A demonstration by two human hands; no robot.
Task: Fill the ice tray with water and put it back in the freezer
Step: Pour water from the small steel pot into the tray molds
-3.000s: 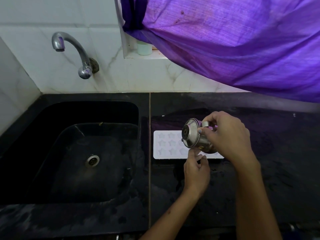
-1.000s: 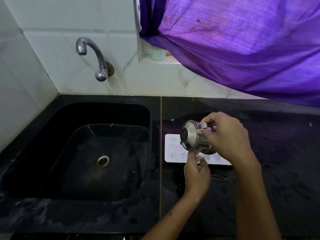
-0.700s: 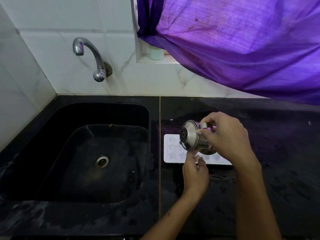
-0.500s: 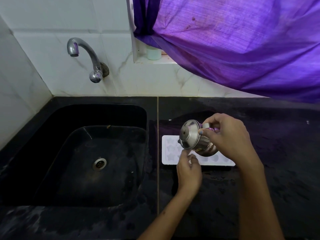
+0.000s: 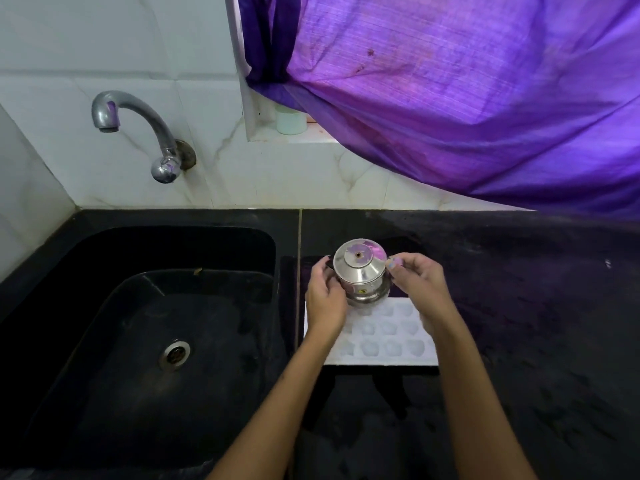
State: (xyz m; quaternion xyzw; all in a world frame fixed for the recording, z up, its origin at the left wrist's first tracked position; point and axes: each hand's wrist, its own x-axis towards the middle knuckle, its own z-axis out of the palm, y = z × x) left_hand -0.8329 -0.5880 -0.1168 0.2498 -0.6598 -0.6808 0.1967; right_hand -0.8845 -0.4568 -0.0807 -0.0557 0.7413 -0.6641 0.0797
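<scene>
A white ice tray (image 5: 388, 336) with star-shaped cells lies flat on the black counter (image 5: 519, 306), just right of the sink. Above its far edge I hold a small steel pot (image 5: 360, 271) with a domed lid, upright. My left hand (image 5: 325, 299) cups the pot's left side. My right hand (image 5: 415, 285) grips its right side, fingertips near the rim. My forearms cover parts of the tray. Whether the cells hold water I cannot tell.
A black sink (image 5: 149, 341) with a steel drain (image 5: 175, 355) lies to the left. A chrome tap (image 5: 138, 133) juts from the white tiled wall. A purple curtain (image 5: 467, 98) hangs over the counter's back right. A pale cup (image 5: 291, 119) stands on the sill.
The pot was tilted on its side over the tray and now stands upright. My left hand rose from under the pot to its left side. The view shifted closer.
</scene>
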